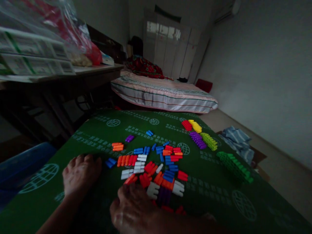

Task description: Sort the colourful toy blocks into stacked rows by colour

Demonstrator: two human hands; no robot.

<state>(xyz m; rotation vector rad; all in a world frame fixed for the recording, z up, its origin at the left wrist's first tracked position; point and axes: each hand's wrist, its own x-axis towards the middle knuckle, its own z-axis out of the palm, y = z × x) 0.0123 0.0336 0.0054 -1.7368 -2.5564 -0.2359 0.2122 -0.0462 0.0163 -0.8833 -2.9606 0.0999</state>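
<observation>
1. The right hand [133, 208] sits at the bottom centre of the frame, back to the camera, fingers curled down onto the near edge of the loose pile of plastic pieces [156, 165]. Whether the fingertips are pinched on a piece I cannot tell (the knuckles hide them).
2. The left hand [81, 174] lies at lower left, palm down on the green printed cloth [102, 130], fingers together and bent slightly; it holds nothing visible, and a pair of blue pieces [110, 162] lies just beside its fingertips.
3. The pile spreads across the middle of the frame: orange, red, blue, white and a few purple pieces, mixed and touching.
4. Further out, at upper right of the cloth, sorted rows stand apart from the pile: a red row [187, 125], a yellow row [195, 126], a purple row [198, 140], a light green row [209, 141] and a long dark green row [235, 166] toward the right edge.
5. Judging by this, sorting by colour is partway through, with the right hand at the picking stage. The next move calls for one colour to be singled out and a clean grip among crowded neighbours.
</observation>
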